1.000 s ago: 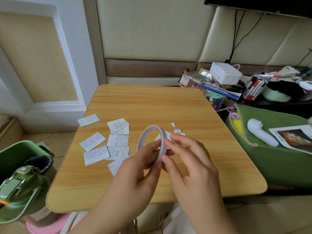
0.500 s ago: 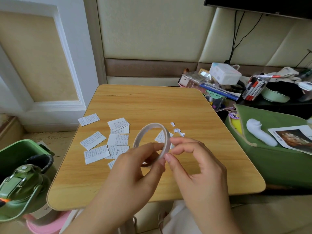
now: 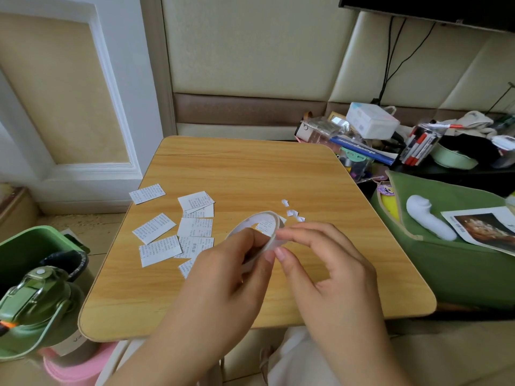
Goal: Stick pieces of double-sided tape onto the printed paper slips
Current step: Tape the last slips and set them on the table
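Padded cream wall panels rise at twelve o'clock behind the small light-wood table (image 3: 250, 174) I am looking down on. Printed white paper slips (image 3: 195, 227) lie scattered and partly overlapping on the table at about ten o'clock from my hands, with one slip (image 3: 147, 193) set apart toward the far left edge. My left hand (image 3: 220, 277) grips the thin white ring of double-sided tape (image 3: 267, 218) just above the table's middle, thumb and fingers curled round its near rim so the ring tilts up toward twelve o'clock. My right hand (image 3: 331, 268) sits just beside it at three o'clock, its curled fingers meeting the ring's right edge; I cannot tell whether they pinch a loose tape end or only touch it. A few tiny white paper scraps (image 3: 292, 212) lie on the wood at one o'clock from the ring. Off the table at eight o'clock stand a green lidded water bottle (image 3: 33, 299) and a green bin (image 3: 30, 246); at three o'clock sits a green fabric bag (image 3: 457, 263), with cluttered stationery (image 3: 418, 143) beyond it at two o'clock.
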